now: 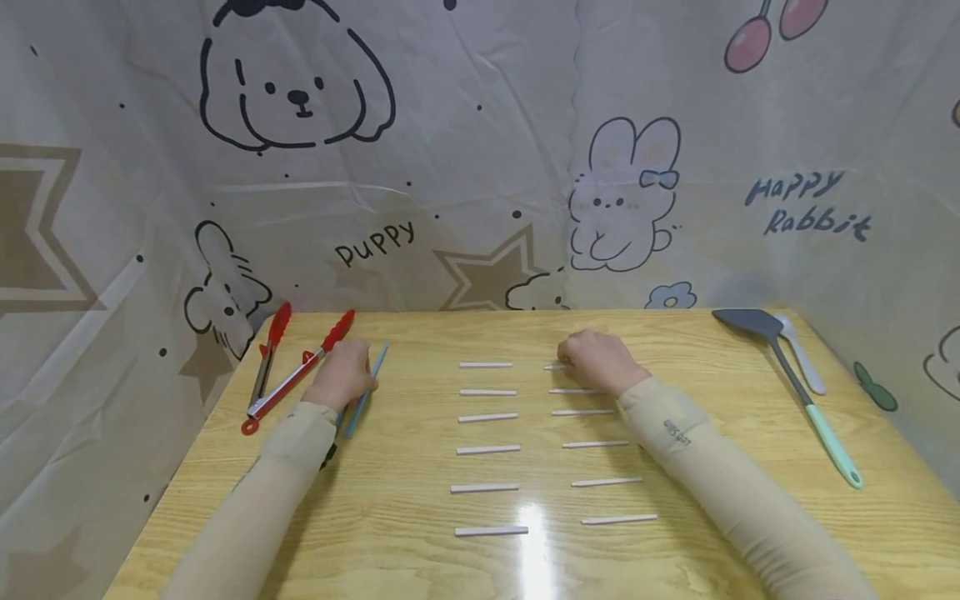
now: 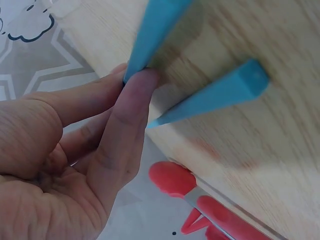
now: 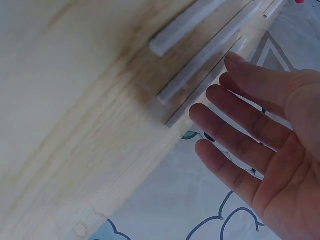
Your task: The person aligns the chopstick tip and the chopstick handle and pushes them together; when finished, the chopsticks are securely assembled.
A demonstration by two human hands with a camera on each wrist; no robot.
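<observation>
My left hand is at the left of the table, its thumb and fingertips pinching a blue chopstick near the thin end. In the left wrist view this chopstick rises out of the top of the frame. A second blue chopstick lies beside it on the wood, largely hidden by the hand in the head view. My right hand is over the farthest white stick of the right column. The right wrist view has its fingers loosely extended, thumb tip right at that stick.
Several white sticks lie crosswise in two columns on the wooden table. Red-tipped tongs rest left of my left hand. At the far right are a dark spatula with a mint handle and a white utensil. A printed curtain hangs behind.
</observation>
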